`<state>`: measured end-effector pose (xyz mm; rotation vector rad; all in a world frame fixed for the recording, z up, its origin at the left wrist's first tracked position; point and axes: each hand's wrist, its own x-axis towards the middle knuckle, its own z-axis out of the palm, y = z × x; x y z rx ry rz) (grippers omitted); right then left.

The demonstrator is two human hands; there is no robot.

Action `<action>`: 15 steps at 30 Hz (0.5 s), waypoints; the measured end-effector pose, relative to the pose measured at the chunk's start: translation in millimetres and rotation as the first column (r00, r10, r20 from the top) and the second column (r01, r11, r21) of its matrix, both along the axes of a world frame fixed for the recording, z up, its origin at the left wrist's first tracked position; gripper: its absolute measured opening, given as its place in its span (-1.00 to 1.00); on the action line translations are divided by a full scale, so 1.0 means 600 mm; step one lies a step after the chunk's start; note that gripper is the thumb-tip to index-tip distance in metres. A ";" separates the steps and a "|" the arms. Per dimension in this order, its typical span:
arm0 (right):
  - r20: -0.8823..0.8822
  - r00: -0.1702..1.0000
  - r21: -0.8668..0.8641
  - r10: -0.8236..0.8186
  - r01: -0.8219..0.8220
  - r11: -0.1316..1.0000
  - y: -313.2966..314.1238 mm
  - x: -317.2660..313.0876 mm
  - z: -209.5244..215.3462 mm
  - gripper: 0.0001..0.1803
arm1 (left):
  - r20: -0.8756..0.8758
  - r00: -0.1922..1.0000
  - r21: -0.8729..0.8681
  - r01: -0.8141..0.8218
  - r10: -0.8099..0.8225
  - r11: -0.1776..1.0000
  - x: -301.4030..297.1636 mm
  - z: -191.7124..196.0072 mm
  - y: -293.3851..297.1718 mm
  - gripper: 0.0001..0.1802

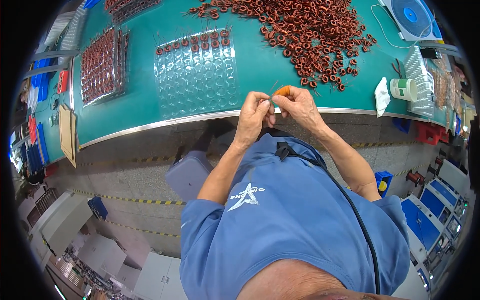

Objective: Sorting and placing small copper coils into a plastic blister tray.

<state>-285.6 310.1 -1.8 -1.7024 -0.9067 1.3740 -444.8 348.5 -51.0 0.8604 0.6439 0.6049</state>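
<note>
Close together at the near edge of the green table (135, 107), both my hands pinch a small ring coil (274, 86). Its thin copper leads stick up between the fingertips, while its body is mostly hidden. My left hand (253, 114) has thumb and index finger closed on it. My right hand (304, 107), with an orange finger cot (283, 90) on a finger, closes on it from the other side. Left of the hands lies a clear plastic tray (195, 97) with coils in its far rows. Beyond the hands spreads a heap of loose copper-coloured coils (320, 40).
Stacked trays full of coils (104, 65) lie at the left. On the right are a white cup (403, 90), a crumpled white cloth (382, 97), stacked empty trays (419, 80) and a fan (411, 17). A grey stool (189, 175) stands under the table's edge.
</note>
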 end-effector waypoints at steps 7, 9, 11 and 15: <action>0.391 0.920 0.361 -0.013 -0.140 0.922 0.003 -0.017 -0.012 -0.80 | -0.006 1.000 -0.054 0.021 -0.021 0.998 -0.007 -0.001 -0.004 -0.85; 0.105 0.994 0.162 0.018 -0.035 0.986 0.013 -0.010 -0.027 -0.77 | 0.009 1.000 -0.066 0.009 -0.009 0.998 -0.008 -0.003 0.005 -0.86; -0.063 0.996 0.103 -0.056 0.062 0.993 0.020 -0.006 -0.033 -0.76 | 0.073 0.996 -0.206 -0.030 0.046 0.978 -0.015 -0.003 0.013 -0.87; -0.043 0.977 0.136 -0.207 0.211 0.968 0.028 0.009 -0.043 -0.73 | 0.074 0.979 -0.144 -0.180 0.192 0.973 -0.044 -0.014 0.037 -0.85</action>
